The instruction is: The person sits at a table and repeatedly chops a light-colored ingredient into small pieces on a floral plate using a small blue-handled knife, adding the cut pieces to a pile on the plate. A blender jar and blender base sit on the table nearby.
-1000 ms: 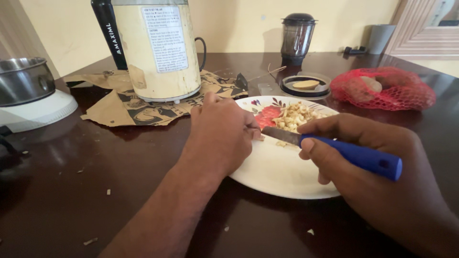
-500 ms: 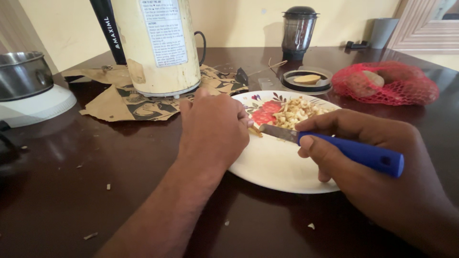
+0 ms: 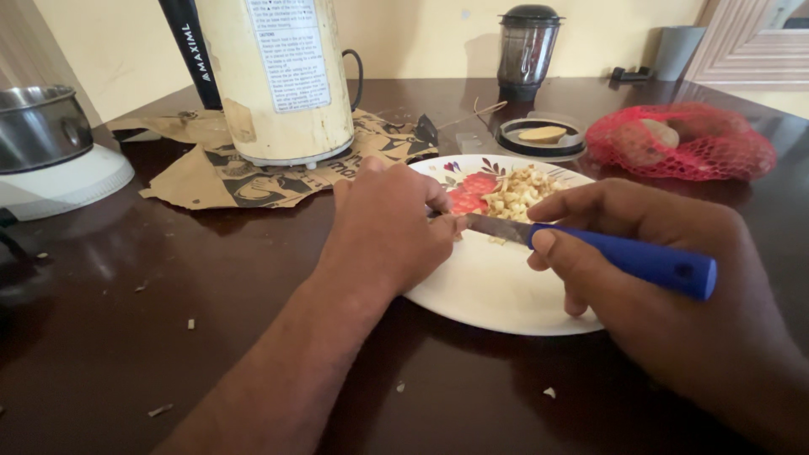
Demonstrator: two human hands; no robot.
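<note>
A white plate (image 3: 493, 291) with a flower print lies on the dark table and carries a heap of pale chopped pieces (image 3: 524, 192). My right hand (image 3: 666, 295) grips a knife with a blue handle (image 3: 645, 261); its blade lies over the plate, pointing left. My left hand (image 3: 392, 232) rests on the plate's left edge, fingers curled by the blade tip. What they pinch is hidden under the fingers.
A tall cream appliance (image 3: 282, 80) stands on torn brown paper (image 3: 244, 177) behind the plate. A steel pot (image 3: 38, 126) on a white base is at far left. A red net bag (image 3: 683, 139), a round lid (image 3: 539, 139) and a small grinder jar (image 3: 527, 46) lie at the back right. Crumbs dot the table.
The blade has shifted slightly on the plate next to my left fingers. The view moved down a little; both hands stay in place.
</note>
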